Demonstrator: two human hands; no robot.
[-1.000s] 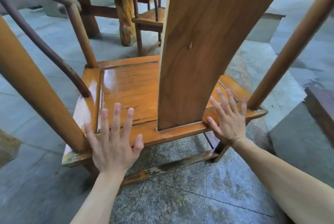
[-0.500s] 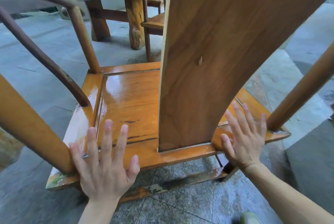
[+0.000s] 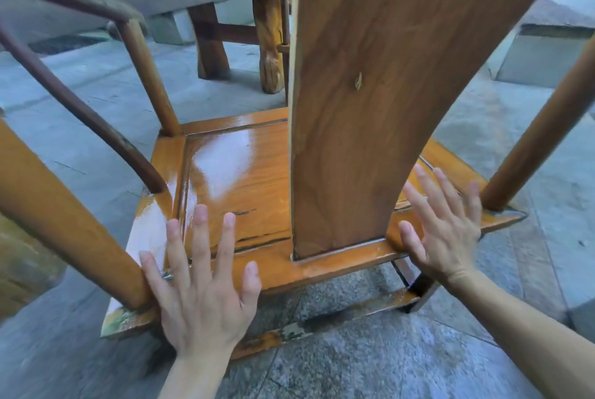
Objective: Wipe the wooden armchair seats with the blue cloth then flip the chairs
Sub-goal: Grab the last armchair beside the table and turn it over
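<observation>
Fingers spread wide and holding nothing, the left hand (image 3: 201, 295) and right hand (image 3: 442, 231) hovered at the rear edge of the glossy chair seat (image 3: 231, 179), either side of its back slat (image 3: 370, 109).

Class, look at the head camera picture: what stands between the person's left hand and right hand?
In the head view, the chair's upright back splat rises from the seat between the left hand and right hand.

Soft even daylight, no hard shadows. White glare patch on wet seat (image 3: 225, 157). Wide-angle bending at frame edges. Motion blur at left edge and top corners.
</observation>
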